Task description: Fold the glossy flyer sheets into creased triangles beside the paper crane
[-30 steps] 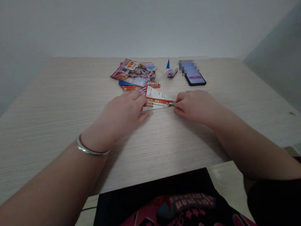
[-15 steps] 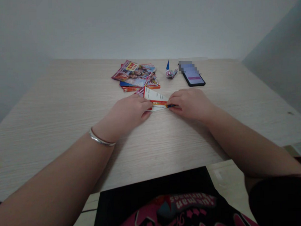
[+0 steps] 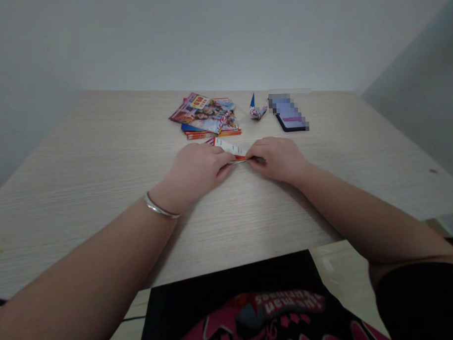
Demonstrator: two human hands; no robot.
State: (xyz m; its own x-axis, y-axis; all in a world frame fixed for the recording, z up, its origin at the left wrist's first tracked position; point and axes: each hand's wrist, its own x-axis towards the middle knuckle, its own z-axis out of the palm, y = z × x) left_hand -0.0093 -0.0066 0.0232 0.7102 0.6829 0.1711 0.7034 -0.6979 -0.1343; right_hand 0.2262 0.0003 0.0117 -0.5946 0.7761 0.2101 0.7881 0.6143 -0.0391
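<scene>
Between my two hands lies a folded piece of printed paper [image 3: 229,147], white with red and orange print, close to the tabletop. My left hand [image 3: 202,166], with a silver bangle at the wrist, is closed on its left part, thumb below and fingers on top. My right hand [image 3: 276,158] pinches the right end, the fingertips pressed together. The fingers cover both ends and much of the near edge, so the paper's full shape is hidden.
Behind my hands a pile of colourful printed leaflets [image 3: 205,113] lies on the pale wooden table [image 3: 100,159]. To its right stand a small folded paper crane [image 3: 256,112] and a black phone [image 3: 289,113] with its screen lit. A wall [image 3: 214,41] rises behind the table.
My hands have come closer together along the paper. Its near flap has folded up, so less of the white and red print shows now.
</scene>
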